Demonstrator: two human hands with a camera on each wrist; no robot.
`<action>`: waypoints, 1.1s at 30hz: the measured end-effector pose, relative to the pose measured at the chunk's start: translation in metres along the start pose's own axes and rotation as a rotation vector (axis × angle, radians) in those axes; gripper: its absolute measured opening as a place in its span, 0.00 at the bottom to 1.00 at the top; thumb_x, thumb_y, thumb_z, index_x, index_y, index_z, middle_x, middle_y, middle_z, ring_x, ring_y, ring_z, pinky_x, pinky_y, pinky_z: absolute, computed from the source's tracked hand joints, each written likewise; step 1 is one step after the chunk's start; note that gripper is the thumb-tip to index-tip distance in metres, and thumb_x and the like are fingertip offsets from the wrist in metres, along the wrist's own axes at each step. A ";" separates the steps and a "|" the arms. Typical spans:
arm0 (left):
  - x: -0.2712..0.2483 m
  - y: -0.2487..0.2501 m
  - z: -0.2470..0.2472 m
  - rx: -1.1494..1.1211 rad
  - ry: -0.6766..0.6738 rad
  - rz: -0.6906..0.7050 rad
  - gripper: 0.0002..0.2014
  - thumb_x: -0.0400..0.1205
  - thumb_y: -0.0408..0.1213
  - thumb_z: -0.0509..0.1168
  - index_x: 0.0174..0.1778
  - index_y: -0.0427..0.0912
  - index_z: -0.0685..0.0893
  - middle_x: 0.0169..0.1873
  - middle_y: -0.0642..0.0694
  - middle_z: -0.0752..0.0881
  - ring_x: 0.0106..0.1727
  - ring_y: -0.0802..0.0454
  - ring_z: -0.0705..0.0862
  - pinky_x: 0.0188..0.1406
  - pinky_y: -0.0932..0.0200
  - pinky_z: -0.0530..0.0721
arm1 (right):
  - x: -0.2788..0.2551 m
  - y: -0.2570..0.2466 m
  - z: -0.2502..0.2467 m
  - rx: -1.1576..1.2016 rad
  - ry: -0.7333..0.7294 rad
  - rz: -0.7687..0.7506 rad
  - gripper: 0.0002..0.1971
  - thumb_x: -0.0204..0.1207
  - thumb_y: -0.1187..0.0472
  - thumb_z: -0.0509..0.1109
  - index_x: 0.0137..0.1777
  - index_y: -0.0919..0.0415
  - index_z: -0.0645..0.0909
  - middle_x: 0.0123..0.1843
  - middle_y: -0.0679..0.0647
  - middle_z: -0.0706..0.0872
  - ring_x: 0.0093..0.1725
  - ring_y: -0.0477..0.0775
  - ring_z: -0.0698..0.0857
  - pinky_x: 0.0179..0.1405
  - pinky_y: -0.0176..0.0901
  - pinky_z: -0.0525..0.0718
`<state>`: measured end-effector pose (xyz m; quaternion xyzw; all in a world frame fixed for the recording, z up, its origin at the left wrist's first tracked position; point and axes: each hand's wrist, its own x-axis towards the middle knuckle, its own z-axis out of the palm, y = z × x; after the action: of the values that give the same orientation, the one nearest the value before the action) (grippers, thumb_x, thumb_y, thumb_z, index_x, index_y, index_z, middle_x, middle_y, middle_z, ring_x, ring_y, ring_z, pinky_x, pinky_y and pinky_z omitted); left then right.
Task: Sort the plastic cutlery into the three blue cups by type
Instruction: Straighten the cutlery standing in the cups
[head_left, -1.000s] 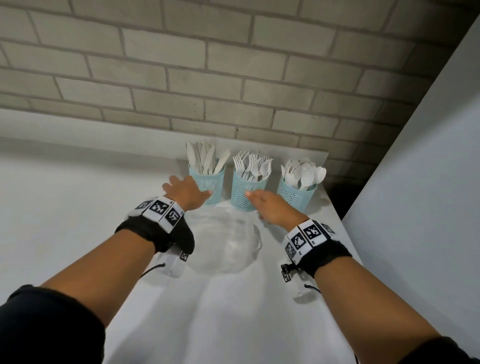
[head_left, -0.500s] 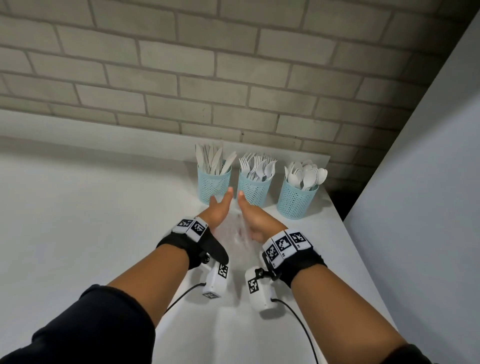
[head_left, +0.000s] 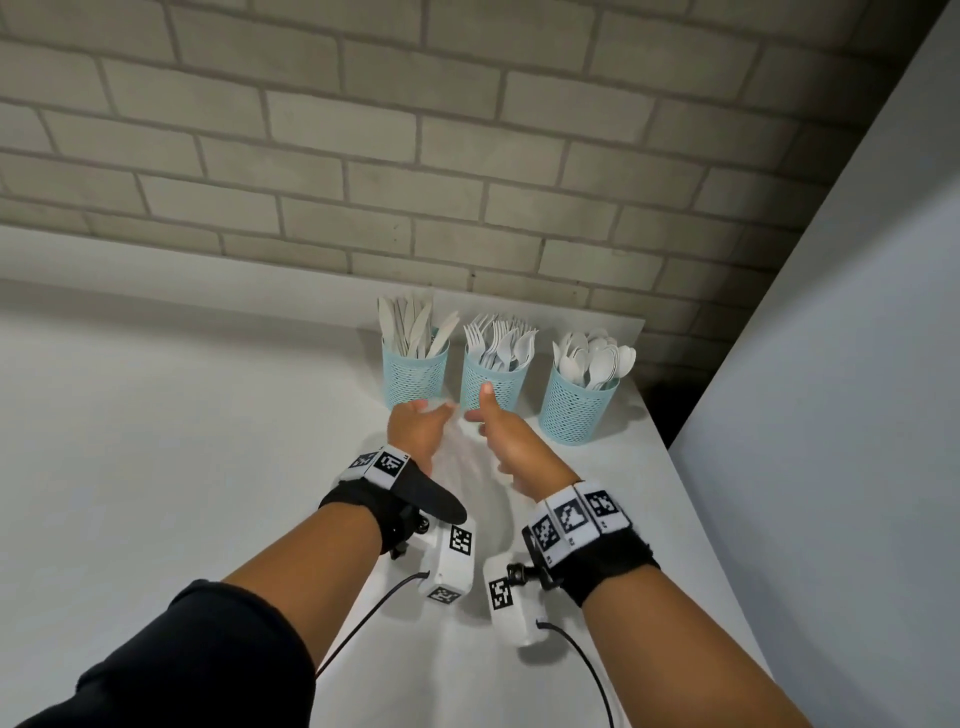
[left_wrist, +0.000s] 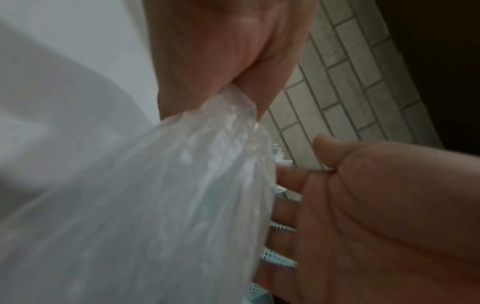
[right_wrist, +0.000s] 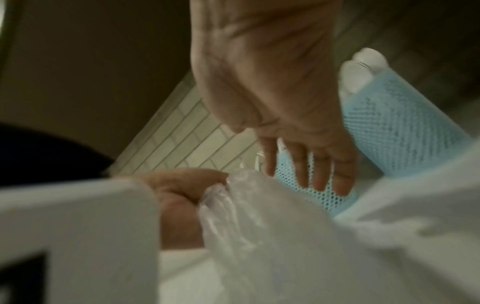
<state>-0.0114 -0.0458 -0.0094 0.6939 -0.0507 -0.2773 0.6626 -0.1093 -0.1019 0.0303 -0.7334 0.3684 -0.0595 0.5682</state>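
Three blue cups stood in a row: one cup of knives (head_left: 414, 364), one cup of forks (head_left: 494, 375), one cup of spoons (head_left: 577, 404). The pieces in each were too crowded to count. One clear plastic bag (left_wrist: 161, 205) was there. Two hands showed, left hand (head_left: 415, 427) and right hand (head_left: 511, 446), with one wrist camera apiece, two in all.

Blue mesh cups (head_left: 415, 375), white cutlery (head_left: 498, 340)
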 end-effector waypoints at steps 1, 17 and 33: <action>0.002 -0.001 0.000 0.016 0.066 0.047 0.25 0.79 0.36 0.68 0.71 0.33 0.72 0.66 0.35 0.79 0.65 0.39 0.79 0.66 0.51 0.78 | -0.004 0.000 -0.004 -0.103 0.063 -0.036 0.36 0.81 0.36 0.38 0.78 0.59 0.66 0.78 0.57 0.70 0.76 0.61 0.70 0.72 0.56 0.70; -0.023 0.004 0.028 0.380 -0.080 0.179 0.26 0.80 0.62 0.55 0.65 0.45 0.75 0.64 0.40 0.71 0.67 0.39 0.71 0.67 0.45 0.73 | 0.018 0.011 -0.018 0.753 0.016 -0.016 0.36 0.81 0.35 0.42 0.66 0.62 0.79 0.58 0.57 0.84 0.51 0.51 0.85 0.48 0.41 0.79; -0.030 0.004 0.036 0.221 -0.147 0.573 0.08 0.86 0.45 0.55 0.54 0.46 0.72 0.43 0.52 0.81 0.44 0.59 0.81 0.43 0.69 0.77 | 0.009 -0.003 -0.003 0.482 0.081 0.100 0.32 0.80 0.34 0.41 0.57 0.54 0.80 0.50 0.54 0.85 0.49 0.55 0.84 0.55 0.57 0.85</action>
<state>-0.0521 -0.0652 0.0047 0.6973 -0.3219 -0.1217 0.6288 -0.1033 -0.1098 0.0310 -0.5545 0.4019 -0.1469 0.7138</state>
